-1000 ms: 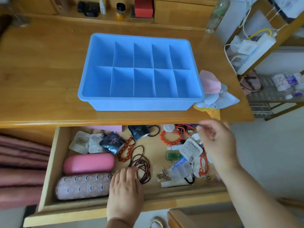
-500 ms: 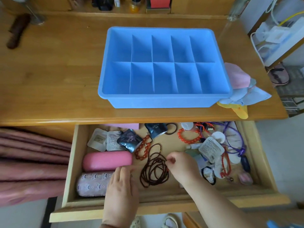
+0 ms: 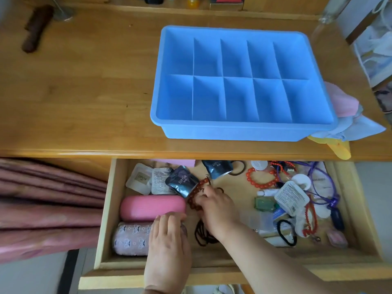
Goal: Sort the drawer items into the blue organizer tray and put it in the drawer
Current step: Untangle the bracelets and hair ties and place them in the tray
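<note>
The blue organizer tray (image 3: 241,128), with several bare compartments, stands on the wooden desk (image 3: 84,92). Below it the drawer (image 3: 108,219) is pulled out. My left hand (image 3: 169,240) rests flat over the patterned pink case (image 3: 131,238), its fingertips touching the plain pink case (image 3: 152,206). My right hand (image 3: 216,206) reaches across the drawer's middle and its fingers pinch the brown bead bracelet (image 3: 196,193). Dark brown bead strings (image 3: 201,234) lie under my right wrist. Dark sachets (image 3: 182,183), white packets (image 3: 140,179) and a red bead bracelet (image 3: 262,179) lie around.
The drawer's right half holds a jumble: white sachet (image 3: 291,197), black hair tie (image 3: 286,232), purple cord (image 3: 322,187), green bottle (image 3: 265,205). Pink and blue cloths (image 3: 347,115) lie right of the tray. A dark brown object (image 3: 37,28) lies far left on the desk. Pink curtains (image 3: 42,204) hang left.
My right hand has moved from the drawer's right side across to the middle and up onto the brown bead bracelet. My left hand has slid slightly left onto the cases. The view has shifted.
</note>
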Motion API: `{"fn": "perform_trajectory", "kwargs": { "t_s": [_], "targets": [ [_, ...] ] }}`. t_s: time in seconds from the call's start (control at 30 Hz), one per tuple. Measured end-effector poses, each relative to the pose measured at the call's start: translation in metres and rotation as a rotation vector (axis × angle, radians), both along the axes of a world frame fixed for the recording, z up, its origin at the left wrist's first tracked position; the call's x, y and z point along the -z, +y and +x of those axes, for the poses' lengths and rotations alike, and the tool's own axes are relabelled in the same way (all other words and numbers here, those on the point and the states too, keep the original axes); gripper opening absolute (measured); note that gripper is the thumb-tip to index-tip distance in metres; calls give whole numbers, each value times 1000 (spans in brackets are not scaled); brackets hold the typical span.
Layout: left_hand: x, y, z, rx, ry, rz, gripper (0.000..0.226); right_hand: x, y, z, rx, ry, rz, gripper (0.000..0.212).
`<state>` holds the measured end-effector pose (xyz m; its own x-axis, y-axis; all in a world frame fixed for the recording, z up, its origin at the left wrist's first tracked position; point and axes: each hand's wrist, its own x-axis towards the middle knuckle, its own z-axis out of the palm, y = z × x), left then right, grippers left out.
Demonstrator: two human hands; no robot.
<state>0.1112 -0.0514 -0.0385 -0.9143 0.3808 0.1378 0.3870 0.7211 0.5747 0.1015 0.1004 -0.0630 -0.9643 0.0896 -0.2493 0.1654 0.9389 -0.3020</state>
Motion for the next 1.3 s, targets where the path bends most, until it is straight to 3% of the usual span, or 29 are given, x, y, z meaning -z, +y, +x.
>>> {"fn": "perform_trajectory", "kwargs": {
  "t_s": [0.13, 0.27, 0.4, 0.5, 0.63, 0.73, 0.93, 1.1, 1.2, 1.3],
  "targets": [
    [0, 0, 1, -8, 7, 1, 24, -26, 10, 9, 195, 121, -329, 7],
    [6, -2, -1, -28, -23, 20, 24, -91, 26, 12, 591, -94, -1081, 12],
    [0, -5, -8, -26, 21, 36, 23, -144, 39, 10, 598, 44, -1700, 22],
    [-7, -17, -14, 37, 105, 0, 28, -177, 42, -10, 573, 117, -1953, 33],
    [1, -39, -22, -14, 141, -54, 33, -220, 42, -57, 603, 205, -1912, 23],
    [12, -47, -22, -63, 132, -49, 30, -236, 37, -102, 630, 240, -1724, 17],
    [16, -48, -21, -28, 101, -10, 31, -225, 14, -161, 851, -21, -1238, 19],
    [19, -48, -21, -28, 115, -6, 30, -214, 9, -179, 787, -129, -879, 15],
    [19, -47, -21, -26, 119, -8, 30, -203, 13, -176, 648, -1, -690, 18],
    [17, -47, -21, -26, 119, -16, 29, -204, 16, -158, 615, 201, -689, 26]
  ]
}}
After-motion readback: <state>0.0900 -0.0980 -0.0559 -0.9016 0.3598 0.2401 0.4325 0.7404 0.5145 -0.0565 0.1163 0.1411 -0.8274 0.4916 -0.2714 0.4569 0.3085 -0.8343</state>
